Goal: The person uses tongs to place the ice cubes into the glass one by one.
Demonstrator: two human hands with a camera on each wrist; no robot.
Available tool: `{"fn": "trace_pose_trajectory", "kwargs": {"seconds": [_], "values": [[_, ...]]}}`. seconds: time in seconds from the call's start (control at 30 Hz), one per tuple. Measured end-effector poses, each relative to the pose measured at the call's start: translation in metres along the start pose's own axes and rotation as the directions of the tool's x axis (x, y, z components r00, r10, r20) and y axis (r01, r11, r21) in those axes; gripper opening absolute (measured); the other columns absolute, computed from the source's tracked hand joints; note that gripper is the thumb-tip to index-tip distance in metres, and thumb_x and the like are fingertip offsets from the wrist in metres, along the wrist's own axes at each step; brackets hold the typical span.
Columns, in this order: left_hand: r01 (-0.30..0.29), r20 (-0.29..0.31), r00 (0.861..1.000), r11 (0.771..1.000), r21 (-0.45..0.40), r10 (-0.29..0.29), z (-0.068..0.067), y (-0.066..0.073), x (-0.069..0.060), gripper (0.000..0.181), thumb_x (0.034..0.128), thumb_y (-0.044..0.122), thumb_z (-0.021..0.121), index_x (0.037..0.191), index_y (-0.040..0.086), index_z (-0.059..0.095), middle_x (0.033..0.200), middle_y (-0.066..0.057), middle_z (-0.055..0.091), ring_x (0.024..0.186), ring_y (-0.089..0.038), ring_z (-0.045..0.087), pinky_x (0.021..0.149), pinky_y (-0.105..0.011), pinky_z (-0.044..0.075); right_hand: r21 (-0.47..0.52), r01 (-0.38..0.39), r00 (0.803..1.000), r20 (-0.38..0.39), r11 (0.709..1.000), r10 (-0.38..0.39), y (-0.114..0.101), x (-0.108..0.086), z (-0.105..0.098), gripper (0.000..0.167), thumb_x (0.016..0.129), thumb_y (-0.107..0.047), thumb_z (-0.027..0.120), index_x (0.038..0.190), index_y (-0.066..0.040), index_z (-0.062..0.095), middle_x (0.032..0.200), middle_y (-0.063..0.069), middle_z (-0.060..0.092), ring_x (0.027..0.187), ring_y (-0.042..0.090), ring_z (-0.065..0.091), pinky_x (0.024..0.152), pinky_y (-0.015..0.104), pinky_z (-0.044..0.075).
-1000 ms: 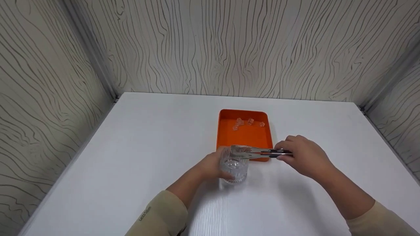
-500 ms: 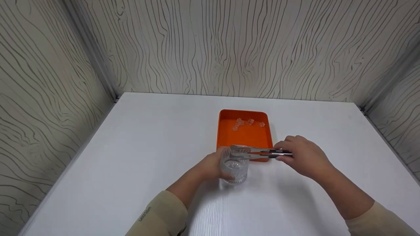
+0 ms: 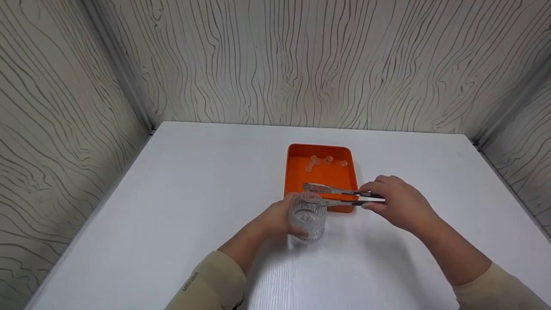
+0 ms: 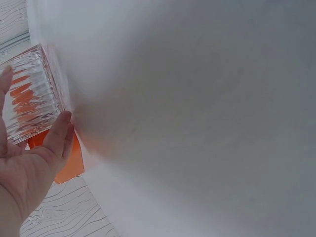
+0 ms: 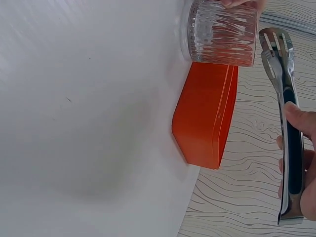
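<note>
My left hand holds a clear ribbed drinking glass around its side, the glass standing on the white table. Something clear shows low inside it, too indistinct to name. With my right hand I grip metal serving tongs by their dark handles. The tongs' slotted ends are spread apart at the glass's mouth, and nothing is visible between them. In the right wrist view the tongs hang just beyond the rim of the glass. My left fingers lie along the glass in the left wrist view.
Behind the glass lies a shallow orange tray with several clear cubes toward its far side. Its near edge is partly covered by the glass and tongs. A wood-grain patterned wall borders the white table at the back.
The tongs' ends have parted: the far arm has lifted away from the glass, while the near arm stays at its rim. The left hand, glass and tray have not visibly moved.
</note>
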State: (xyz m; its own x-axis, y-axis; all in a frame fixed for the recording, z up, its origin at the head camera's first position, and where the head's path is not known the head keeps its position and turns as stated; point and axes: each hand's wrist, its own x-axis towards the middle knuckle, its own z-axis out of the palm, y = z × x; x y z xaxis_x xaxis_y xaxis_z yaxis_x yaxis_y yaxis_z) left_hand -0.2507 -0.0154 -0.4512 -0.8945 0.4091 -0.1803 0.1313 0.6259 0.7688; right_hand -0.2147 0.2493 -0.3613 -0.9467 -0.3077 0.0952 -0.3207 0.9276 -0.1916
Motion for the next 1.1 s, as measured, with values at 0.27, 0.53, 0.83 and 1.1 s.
{"fn": "trace_pose_trajectory", "kwargs": {"seconds": [0.27,0.53,0.83,1.1], "values": [[0.003,0.002,1.0,1.0,0.011,-0.003,0.0,0.0,0.0,0.086,0.0588,0.026,0.086,0.128,0.028,0.036,0.12,0.005,0.054,0.113,-0.016,0.049,0.098,-0.041,0.04,0.005,-0.018,1.0,-0.001,1.0,0.018,0.004,0.004,-0.003,0.029,0.079,-0.025,0.072,0.107,-0.02,0.066,0.087,-0.005,0.056,0.083,0.018,0.05,0.069,0.035,0.049],[-0.015,0.011,1.0,1.0,0.009,0.015,-0.001,0.0,0.001,0.088,0.0584,0.025,0.087,0.13,0.025,0.035,0.122,0.003,0.054,0.114,-0.018,0.049,0.098,-0.041,0.04,0.014,-0.084,0.996,0.014,0.996,0.084,0.016,0.013,-0.006,0.028,0.081,-0.025,0.07,0.108,-0.02,0.064,0.087,-0.003,0.056,0.082,0.018,0.048,0.067,0.036,0.048],[-0.036,0.012,0.999,0.999,0.002,0.036,-0.001,-0.004,0.002,0.09,0.058,0.026,0.087,0.131,0.022,0.035,0.121,0.002,0.054,0.112,-0.018,0.049,0.097,-0.04,0.041,0.035,-0.165,0.986,0.024,0.986,0.164,0.024,0.035,-0.001,0.031,0.082,-0.023,0.068,0.112,-0.017,0.063,0.089,0.003,0.057,0.082,0.023,0.048,0.066,0.037,0.048],[-0.007,0.004,1.0,1.0,0.017,0.007,0.0,-0.002,0.001,0.09,0.0583,0.029,0.086,0.131,0.025,0.034,0.121,0.004,0.053,0.113,-0.018,0.048,0.097,-0.041,0.042,0.021,-0.203,0.979,0.006,0.979,0.203,0.022,0.057,0.014,0.03,0.083,-0.024,0.067,0.111,-0.014,0.063,0.092,0.008,0.058,0.085,0.026,0.05,0.07,0.043,0.048]]}}
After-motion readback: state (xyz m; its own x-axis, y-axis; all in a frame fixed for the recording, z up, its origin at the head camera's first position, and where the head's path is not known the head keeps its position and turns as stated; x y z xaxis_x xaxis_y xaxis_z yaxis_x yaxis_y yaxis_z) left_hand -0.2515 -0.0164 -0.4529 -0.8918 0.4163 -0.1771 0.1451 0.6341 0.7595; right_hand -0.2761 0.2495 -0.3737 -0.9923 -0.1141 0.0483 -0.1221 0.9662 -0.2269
